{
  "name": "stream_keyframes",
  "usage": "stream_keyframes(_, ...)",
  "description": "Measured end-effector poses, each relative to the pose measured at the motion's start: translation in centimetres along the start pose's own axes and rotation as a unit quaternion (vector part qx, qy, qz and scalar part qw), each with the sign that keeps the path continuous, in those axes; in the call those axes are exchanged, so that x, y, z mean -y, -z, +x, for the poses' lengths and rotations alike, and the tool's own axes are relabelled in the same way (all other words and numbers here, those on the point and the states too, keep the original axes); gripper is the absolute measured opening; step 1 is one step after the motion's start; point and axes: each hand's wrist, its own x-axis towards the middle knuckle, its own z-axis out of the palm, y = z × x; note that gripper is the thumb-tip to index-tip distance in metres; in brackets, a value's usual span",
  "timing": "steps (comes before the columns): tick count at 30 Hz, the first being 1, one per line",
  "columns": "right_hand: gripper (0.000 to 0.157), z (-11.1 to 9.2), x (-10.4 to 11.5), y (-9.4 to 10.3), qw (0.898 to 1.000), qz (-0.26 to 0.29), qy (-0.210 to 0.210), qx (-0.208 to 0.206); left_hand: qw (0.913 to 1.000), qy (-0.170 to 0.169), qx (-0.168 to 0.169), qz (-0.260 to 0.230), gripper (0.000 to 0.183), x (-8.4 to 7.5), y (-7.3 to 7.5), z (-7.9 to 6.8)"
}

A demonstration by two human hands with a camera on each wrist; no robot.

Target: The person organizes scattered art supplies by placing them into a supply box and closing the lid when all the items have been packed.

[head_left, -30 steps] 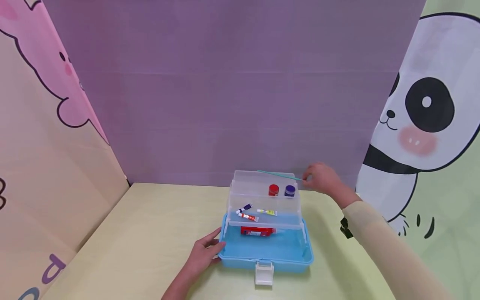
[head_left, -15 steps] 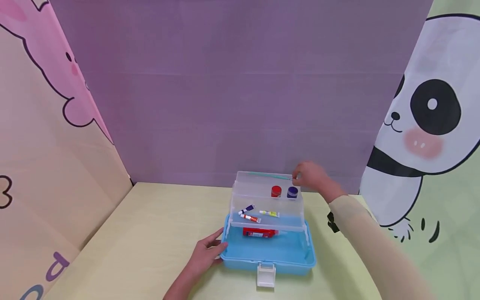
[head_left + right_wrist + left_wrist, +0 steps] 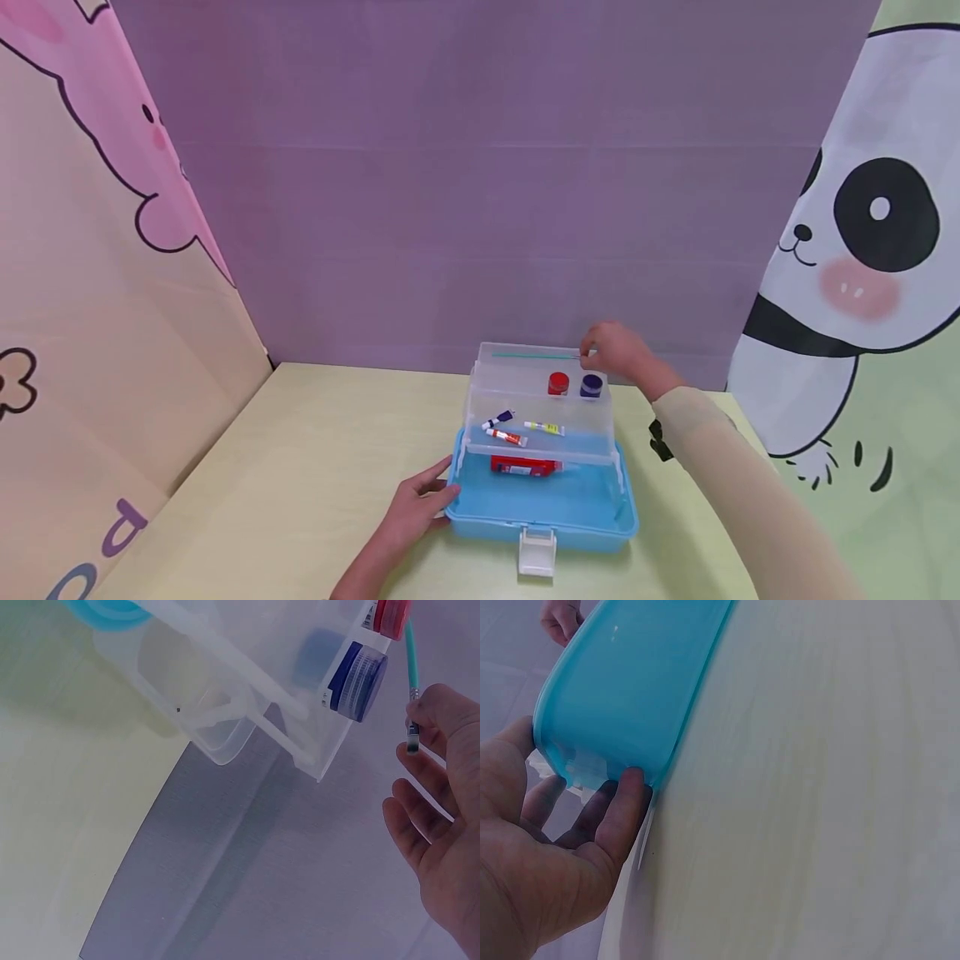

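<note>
Over the back of an open blue storage box point(image 3: 540, 498), my right hand point(image 3: 618, 350) pinches a green paintbrush point(image 3: 532, 356) close to its bristle end. The brush lies level above the upper clear tray point(image 3: 491, 375). In the right wrist view, thumb and forefinger grip the metal ferrule and the other fingers spread apart. A red paint jar point(image 3: 558, 382) and a dark blue paint jar point(image 3: 591, 385) stand in that tray. My left hand point(image 3: 412, 507) grips the box's left side; in the left wrist view, thumb and fingers point(image 3: 622, 817) curl against the blue end wall.
Several small paint tubes lie in the lower clear tray, among them an orange-red one point(image 3: 507, 437) and a yellow one point(image 3: 544, 428). A red bottle point(image 3: 525, 467) lies in the box. A white latch point(image 3: 537, 554) hangs at the front, over the pale table point(image 3: 322, 467).
My right hand has brought the paintbrush left over the upper tray, and the brush has gone from slanted to level. My left hand keeps its hold on the box.
</note>
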Motion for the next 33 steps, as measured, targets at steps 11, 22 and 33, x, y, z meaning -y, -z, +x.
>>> stream_keyframes(11, 0.009, 0.5, 0.0, -0.1, 0.999, -0.029, 0.020, 0.001, 0.9999, 0.001, 0.013, -0.009, 0.058, 0.0, -0.3, -0.1)
stream_keyframes(22, 0.029, 0.0, -1.1, 0.1, 0.998, 0.027, -0.058, 0.001, 0.9999, 0.002, 0.010, -0.009, 0.057, -0.1, -0.6, 0.0)
stream_keyframes(33, 0.025, -2.0, -4.1, -1.9, 0.996, 0.058, -0.052, -0.033, 0.9998, 0.000, 0.019, 0.001, 0.060, -0.4, 0.4, 0.1)
